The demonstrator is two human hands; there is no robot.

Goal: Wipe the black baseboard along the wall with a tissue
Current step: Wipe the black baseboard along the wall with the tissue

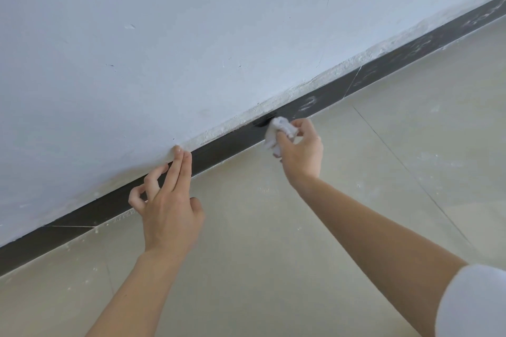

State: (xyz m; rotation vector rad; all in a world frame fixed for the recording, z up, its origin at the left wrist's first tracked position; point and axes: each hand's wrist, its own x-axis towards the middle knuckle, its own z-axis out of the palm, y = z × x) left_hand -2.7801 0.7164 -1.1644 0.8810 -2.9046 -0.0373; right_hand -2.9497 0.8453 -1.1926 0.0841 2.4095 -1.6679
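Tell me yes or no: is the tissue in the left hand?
No, the right hand holds the tissue against the baseboard; the left hand holds nothing.

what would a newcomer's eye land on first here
The black baseboard cutting diagonally from lower left to upper right between wall and floor. At centre the right hand grips a crumpled white tissue against it, with pale smears just to the right; the left hand rests two straight fingers on the wall's bottom edge further left.
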